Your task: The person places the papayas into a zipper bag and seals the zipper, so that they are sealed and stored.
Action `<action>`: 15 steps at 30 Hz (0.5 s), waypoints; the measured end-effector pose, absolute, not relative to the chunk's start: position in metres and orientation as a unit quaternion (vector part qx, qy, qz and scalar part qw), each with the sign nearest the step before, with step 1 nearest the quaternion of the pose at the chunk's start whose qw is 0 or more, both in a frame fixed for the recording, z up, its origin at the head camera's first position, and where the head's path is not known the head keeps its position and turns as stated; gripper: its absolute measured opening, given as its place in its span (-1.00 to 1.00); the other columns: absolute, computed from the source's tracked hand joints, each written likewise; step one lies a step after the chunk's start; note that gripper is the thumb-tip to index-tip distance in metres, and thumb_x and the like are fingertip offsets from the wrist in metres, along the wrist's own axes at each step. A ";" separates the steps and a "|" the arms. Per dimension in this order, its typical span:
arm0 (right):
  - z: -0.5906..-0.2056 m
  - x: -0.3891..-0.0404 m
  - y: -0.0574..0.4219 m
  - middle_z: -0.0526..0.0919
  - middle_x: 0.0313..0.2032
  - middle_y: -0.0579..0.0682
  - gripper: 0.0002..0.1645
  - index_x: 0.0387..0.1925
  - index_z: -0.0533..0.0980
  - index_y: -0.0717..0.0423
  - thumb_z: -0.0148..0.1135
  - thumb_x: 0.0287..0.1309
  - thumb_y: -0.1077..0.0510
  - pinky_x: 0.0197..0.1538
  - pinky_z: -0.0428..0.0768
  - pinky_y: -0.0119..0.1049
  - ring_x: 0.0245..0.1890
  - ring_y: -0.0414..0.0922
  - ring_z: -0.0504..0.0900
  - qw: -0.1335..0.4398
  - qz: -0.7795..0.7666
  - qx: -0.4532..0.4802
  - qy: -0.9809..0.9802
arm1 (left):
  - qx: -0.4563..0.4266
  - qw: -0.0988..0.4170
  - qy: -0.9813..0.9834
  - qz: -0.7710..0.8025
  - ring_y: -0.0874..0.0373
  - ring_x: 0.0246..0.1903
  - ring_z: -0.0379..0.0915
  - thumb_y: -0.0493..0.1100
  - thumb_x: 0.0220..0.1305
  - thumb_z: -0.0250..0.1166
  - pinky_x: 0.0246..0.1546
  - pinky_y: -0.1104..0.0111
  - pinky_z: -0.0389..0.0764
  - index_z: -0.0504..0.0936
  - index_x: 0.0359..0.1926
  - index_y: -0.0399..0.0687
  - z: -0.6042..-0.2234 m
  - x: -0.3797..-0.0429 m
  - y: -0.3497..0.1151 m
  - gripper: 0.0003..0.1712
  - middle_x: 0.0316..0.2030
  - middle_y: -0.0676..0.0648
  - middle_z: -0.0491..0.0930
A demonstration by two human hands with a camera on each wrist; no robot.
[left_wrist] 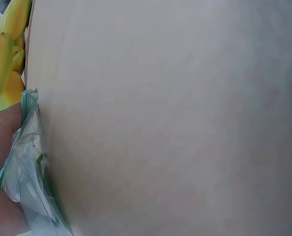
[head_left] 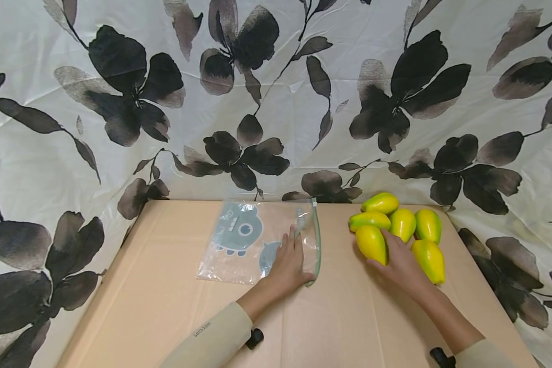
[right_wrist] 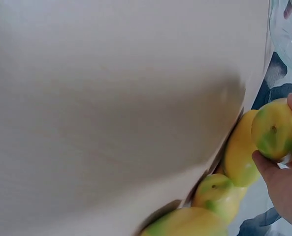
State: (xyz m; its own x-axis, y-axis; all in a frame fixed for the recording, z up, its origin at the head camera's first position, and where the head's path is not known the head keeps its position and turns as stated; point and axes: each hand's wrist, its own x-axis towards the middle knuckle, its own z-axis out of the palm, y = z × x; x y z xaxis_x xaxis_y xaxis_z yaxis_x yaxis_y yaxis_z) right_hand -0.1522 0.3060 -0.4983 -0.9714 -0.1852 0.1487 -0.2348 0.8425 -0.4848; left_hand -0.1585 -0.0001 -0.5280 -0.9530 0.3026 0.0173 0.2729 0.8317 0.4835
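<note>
Bare desk spreads left and in front; a gap separates a plastic bag, near the back edge, from mangoes clustered at back right. The left hand lies straight-fingered on the bag — clear, wrinkled, blue-printed, green-edged. Well apart, the right hand is clamped on the front-left mango — smooth, shiny, oval, yellow-green — beside five others.

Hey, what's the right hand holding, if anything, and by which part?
The right hand grips a yellow-green mango by its sides, between thumb and fingers.
</note>
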 end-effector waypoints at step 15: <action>-0.486 -0.178 0.283 0.37 0.44 0.30 0.00 0.50 0.23 0.26 0.54 0.12 0.17 0.40 0.36 0.29 0.40 0.28 0.38 0.003 0.245 0.210 -0.947 | 0.149 0.042 0.956 0.251 -0.32 0.61 -0.18 0.14 -0.07 0.68 0.47 -0.21 0.21 -0.04 0.61 -0.34 -0.527 -0.160 0.000 0.46 0.66 -0.28 -0.32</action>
